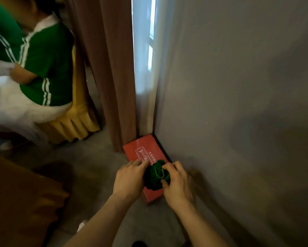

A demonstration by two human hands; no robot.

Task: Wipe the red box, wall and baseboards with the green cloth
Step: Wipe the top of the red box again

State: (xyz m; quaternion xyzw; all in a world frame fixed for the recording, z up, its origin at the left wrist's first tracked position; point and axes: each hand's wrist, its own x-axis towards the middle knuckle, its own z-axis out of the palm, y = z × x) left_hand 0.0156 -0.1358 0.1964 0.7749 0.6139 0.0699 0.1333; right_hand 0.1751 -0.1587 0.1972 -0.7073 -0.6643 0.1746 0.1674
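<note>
Both forearms come in from 6 o'clock, bare, converging on the cloth. Left hand sits at 9 o'clock of the cloth, fingers curled loosely, fingertips touching its upper left edge and the box top; a firm grip can't be told. Right hand at 3 o'clock of the cloth, fingers bent around it, thumb under its lower right, pinching the bunched fabric. Cloth is dark green, wadded up, lying on the near half of the box. Box is red, flat, white print on its top, on the grey floor, long side just beside the wall at 3 o'clock. Dark baseboard strip shows between box and wall. Brown curtain hangs at 12 o'clock, hem touching the box's far corner; sheer white curtain just right of it. At 10 o'clock another person in a green shirt with white stripes, beside a yellow skirted chair. Blurred brown shape at 8 o'clock, can't identify.
</note>
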